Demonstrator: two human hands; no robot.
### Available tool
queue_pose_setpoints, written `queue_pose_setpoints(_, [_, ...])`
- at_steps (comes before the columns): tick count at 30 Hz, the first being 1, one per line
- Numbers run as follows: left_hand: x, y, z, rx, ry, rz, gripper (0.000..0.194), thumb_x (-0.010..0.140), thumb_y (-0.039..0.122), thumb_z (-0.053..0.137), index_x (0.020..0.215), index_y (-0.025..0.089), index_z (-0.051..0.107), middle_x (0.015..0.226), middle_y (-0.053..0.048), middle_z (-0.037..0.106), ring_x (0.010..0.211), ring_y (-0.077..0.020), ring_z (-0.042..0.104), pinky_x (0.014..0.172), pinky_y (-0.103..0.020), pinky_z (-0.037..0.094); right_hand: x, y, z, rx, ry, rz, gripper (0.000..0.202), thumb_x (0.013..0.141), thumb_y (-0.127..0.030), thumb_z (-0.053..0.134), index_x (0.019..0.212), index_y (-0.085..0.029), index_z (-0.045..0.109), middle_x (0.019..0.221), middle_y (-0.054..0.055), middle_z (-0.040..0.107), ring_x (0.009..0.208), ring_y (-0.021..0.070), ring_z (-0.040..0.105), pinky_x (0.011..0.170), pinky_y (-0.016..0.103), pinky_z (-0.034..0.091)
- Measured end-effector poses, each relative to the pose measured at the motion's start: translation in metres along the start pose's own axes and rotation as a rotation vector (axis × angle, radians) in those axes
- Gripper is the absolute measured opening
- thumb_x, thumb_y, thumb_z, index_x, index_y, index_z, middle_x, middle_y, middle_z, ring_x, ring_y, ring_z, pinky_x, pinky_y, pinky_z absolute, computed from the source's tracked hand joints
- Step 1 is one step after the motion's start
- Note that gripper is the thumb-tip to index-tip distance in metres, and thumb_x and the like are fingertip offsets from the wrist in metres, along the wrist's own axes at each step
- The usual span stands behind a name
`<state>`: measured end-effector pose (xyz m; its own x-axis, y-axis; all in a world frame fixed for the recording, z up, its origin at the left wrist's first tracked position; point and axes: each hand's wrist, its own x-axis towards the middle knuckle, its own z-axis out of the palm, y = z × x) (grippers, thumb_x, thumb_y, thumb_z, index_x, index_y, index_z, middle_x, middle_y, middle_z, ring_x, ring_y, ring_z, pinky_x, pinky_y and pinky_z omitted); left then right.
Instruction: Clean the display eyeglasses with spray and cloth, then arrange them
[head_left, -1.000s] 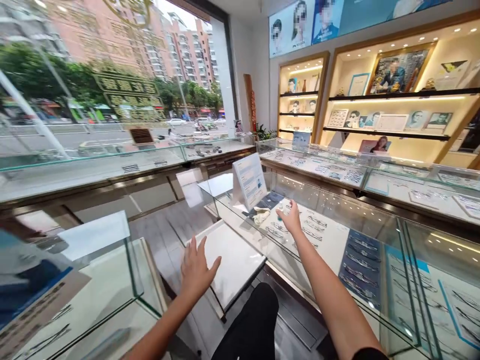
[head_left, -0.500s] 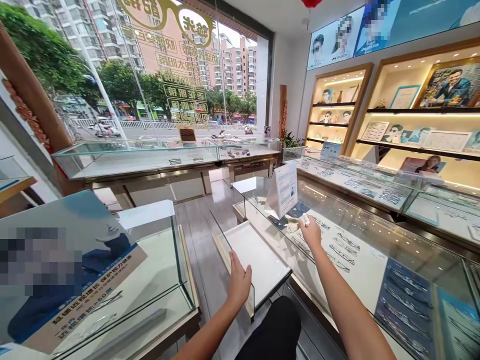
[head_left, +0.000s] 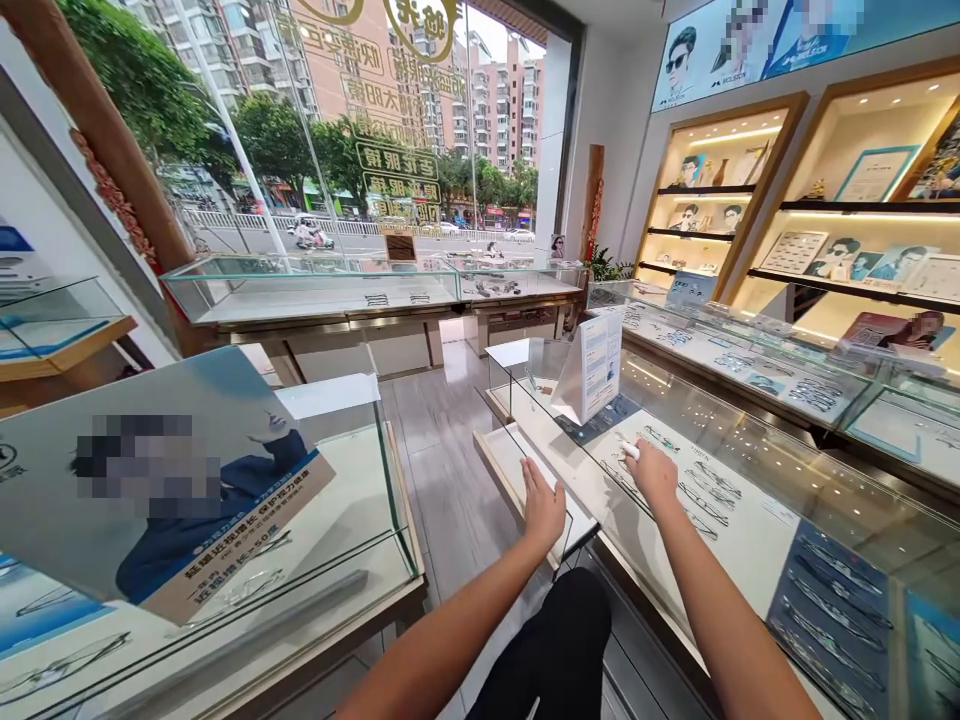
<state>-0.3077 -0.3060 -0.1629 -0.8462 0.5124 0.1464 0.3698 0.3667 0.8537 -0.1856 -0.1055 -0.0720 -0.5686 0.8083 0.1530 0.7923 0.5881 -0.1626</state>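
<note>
My left hand (head_left: 544, 503) lies with its fingers straight and together against the glass front of a pulled-out drawer (head_left: 501, 450). This shallow, white-bottomed drawer sticks partly out of the glass display case (head_left: 559, 470). Over the case's glass top, my right hand (head_left: 654, 478) is closed around a small white object (head_left: 631, 451); only its end shows, so its kind is unclear. Beneath the glass lie several eyeglasses (head_left: 705, 490) in rows on a white surface. A white folded sign (head_left: 598, 368) stands just beyond my right hand.
To the left stands another glass case (head_left: 360, 480) with a large tilted poster (head_left: 180, 480) on it. My knee (head_left: 574, 620) is close below the drawer. Grey floor (head_left: 442, 430) runs between the cases. More glass counters (head_left: 337, 290) line the window.
The drawer has slid further into the case, with my left hand moving along on its front. My right hand stays over the case with the white object. The view has shifted left.
</note>
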Motion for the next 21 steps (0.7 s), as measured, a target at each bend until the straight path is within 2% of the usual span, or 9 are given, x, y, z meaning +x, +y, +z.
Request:
queue_pose_setpoints(6, [0.001,0.024,0.013,0.050,-0.007,-0.084,0.092,0.104,0.052,0.032,0.168,0.000,-0.008,0.178,-0.023,-0.001,0.167,-0.0305,0.005,0.135,-0.043,0.017,-0.046,0.052,-0.008,-0.075,-0.017,0.058,0.021,0.106,-0.040,0.051,0.110,-0.023,0.062,0.099,0.009,0.077,0.090,0.0249,0.073,0.069,0.030,0.041])
queue_pose_setpoints(9, [0.005,0.029,0.017,0.068,-0.023,-0.083,0.099,0.102,0.063,0.031,0.167,-0.002,-0.005,0.178,-0.025,0.000,0.167,-0.0328,0.005,0.135,-0.043,0.016,-0.069,0.069,-0.010,-0.091,-0.001,0.085,0.022,0.106,-0.043,0.050,0.109,-0.023,0.061,0.097,0.008,0.076,0.088,0.0246,0.072,0.068,0.031,0.041])
queue_pose_setpoints(12, [0.009,0.033,0.019,0.089,-0.035,-0.084,0.105,0.099,0.072,0.035,0.168,0.002,-0.001,0.178,-0.026,0.003,0.166,-0.0383,0.010,0.134,-0.048,0.017,-0.083,0.076,-0.012,-0.096,-0.004,0.114,0.025,0.107,-0.045,0.049,0.108,-0.023,0.061,0.094,0.008,0.075,0.087,0.0250,0.072,0.069,0.031,0.043])
queue_pose_setpoints(15, [0.013,0.038,0.018,0.097,-0.067,-0.100,0.108,0.096,0.079,0.036,0.170,0.007,0.003,0.174,-0.029,0.016,0.160,-0.0445,0.025,0.128,-0.054,0.028,-0.086,0.076,-0.015,-0.086,-0.016,0.134,0.027,0.107,-0.046,0.047,0.107,-0.023,0.061,0.091,0.007,0.074,0.085,0.0258,0.073,0.069,0.032,0.043])
queue_pose_setpoints(18, [0.017,0.041,0.015,0.081,-0.124,-0.108,0.108,0.095,0.081,0.034,0.170,0.008,0.006,0.169,-0.030,0.026,0.155,-0.0438,0.036,0.124,-0.053,0.035,-0.084,0.074,-0.017,-0.071,-0.026,0.139,0.029,0.107,-0.048,0.046,0.106,-0.024,0.061,0.089,0.006,0.073,0.084,0.0262,0.073,0.068,0.032,0.044])
queue_pose_setpoints(21, [0.024,0.044,0.013,0.041,-0.192,-0.116,0.108,0.094,0.085,0.031,0.169,0.009,0.011,0.171,-0.030,0.023,0.154,-0.0423,0.040,0.122,-0.050,0.037,-0.081,0.075,-0.016,-0.060,-0.037,0.139,0.029,0.107,-0.048,0.044,0.105,-0.024,0.061,0.087,0.006,0.073,0.081,0.0261,0.072,0.067,0.033,0.044])
